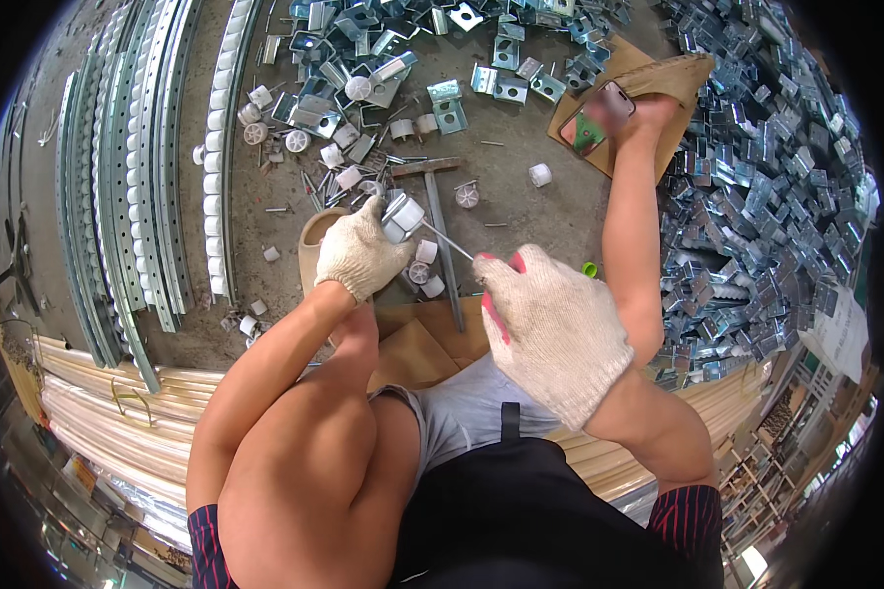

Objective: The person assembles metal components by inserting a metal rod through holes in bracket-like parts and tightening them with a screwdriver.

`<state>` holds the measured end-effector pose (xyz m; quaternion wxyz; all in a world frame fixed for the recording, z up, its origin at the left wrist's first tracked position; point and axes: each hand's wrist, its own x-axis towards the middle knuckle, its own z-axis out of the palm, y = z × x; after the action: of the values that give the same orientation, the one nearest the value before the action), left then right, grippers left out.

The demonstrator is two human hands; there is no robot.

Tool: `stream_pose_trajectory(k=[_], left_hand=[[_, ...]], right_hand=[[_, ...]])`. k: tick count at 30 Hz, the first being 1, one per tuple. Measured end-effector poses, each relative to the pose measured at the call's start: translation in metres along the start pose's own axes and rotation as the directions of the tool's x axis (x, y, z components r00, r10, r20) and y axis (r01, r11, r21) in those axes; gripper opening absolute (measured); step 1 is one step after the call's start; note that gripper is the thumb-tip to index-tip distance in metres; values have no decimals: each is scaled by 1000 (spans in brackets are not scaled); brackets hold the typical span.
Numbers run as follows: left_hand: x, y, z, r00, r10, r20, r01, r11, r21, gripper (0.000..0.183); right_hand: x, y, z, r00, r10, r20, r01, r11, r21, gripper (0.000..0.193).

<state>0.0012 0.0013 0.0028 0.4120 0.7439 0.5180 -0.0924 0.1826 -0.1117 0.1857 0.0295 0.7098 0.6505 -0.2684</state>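
My left hand (361, 250), in a cream knit glove, is closed on a small shiny metal bracket (394, 234) with a white plastic roller (410, 215) in it. My right hand (560, 329), in a matching glove with pink-red patches at the fingers, is closed around a thin metal rod (448, 239). The rod's far end meets the roller; whether it is inside cannot be made out. Just beyond the bracket, a hammer (444, 245) lies on the floor, its head away from me. Loose white rollers (426, 251) lie beside its handle.
Bent metal brackets (447, 106) are strewn ahead, with a large heap (746, 196) at right. Long metal rails (220, 167) with white rollers stand at left. Loose metal pins (316, 187) lie near my left hand. A phone (597, 118) rests against my right foot, over cardboard (638, 69).
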Motion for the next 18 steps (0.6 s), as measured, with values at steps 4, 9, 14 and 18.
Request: stream_pose_trajectory(k=[4,9,14,18], left_hand=[[-8,-4,6,1000,2,-9,-2,1000,-17,60],[-4,3,6,999,5,-38,-6,1000,-5,66],[-7,8,1,999,-16,-46,16,1000,9,77],[-10,1,6,996,49,-78,-47,999,24,57]], right_hand=[[5,-7,-1,999,-9,49,12,999,-51,16],[27,-17,-12,988,-17,152,31,996,-88,17],[40,-23,-2,985,-2,170,29,987,-156,21],[34,-31,-9,972,18,234,34,976,-217,22]])
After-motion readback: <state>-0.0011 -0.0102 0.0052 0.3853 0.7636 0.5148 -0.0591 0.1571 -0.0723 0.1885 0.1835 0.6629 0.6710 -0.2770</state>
